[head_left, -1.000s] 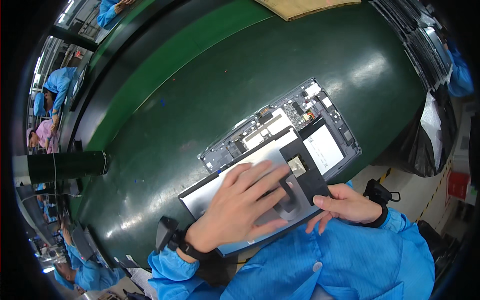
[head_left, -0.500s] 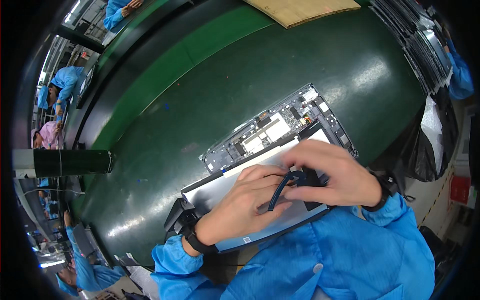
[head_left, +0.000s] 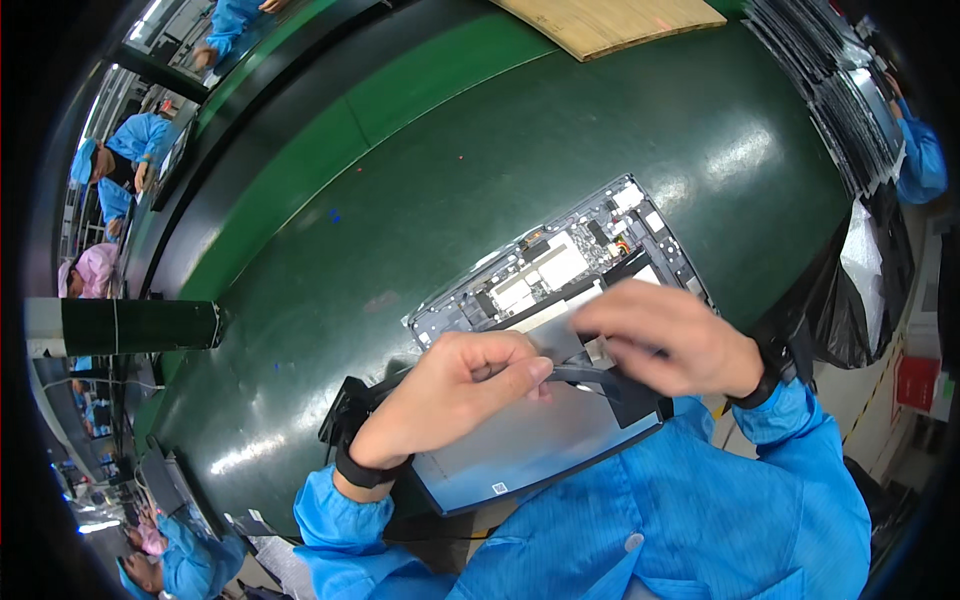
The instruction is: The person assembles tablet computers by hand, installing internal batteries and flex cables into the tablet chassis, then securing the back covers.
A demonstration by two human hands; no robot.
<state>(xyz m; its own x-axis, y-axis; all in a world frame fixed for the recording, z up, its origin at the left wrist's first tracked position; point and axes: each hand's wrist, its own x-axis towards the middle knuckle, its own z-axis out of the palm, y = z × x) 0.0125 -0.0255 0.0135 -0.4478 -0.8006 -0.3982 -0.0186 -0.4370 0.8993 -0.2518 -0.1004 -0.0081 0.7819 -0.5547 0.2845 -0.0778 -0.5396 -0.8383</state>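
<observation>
An opened laptop base (head_left: 560, 262) lies on the green table with its circuit board and parts exposed. On its near side, a silver panel (head_left: 500, 460) with a dark edge reaches toward my blue sleeves. My left hand (head_left: 460, 385) pinches one end of a narrow dark strip (head_left: 580, 373) between thumb and fingers, above the panel. The strip runs right toward a black patch (head_left: 635, 403) on the panel. Over the panel's right part hovers my right hand (head_left: 670, 340), fingers bent and slightly blurred; whether it grips the strip is hidden.
A brown board (head_left: 610, 25) lies at the table's far edge. Stacked dark trays (head_left: 835, 90) stand at the far right above a black plastic bag (head_left: 870, 300). A dark green post (head_left: 140, 327) rises at the left. Several co-workers in blue or pink sit beyond the left edge.
My left hand has risen off the panel and now pinches the strip, which has swung from a steep slant to nearly level. My right hand has shifted slightly right.
</observation>
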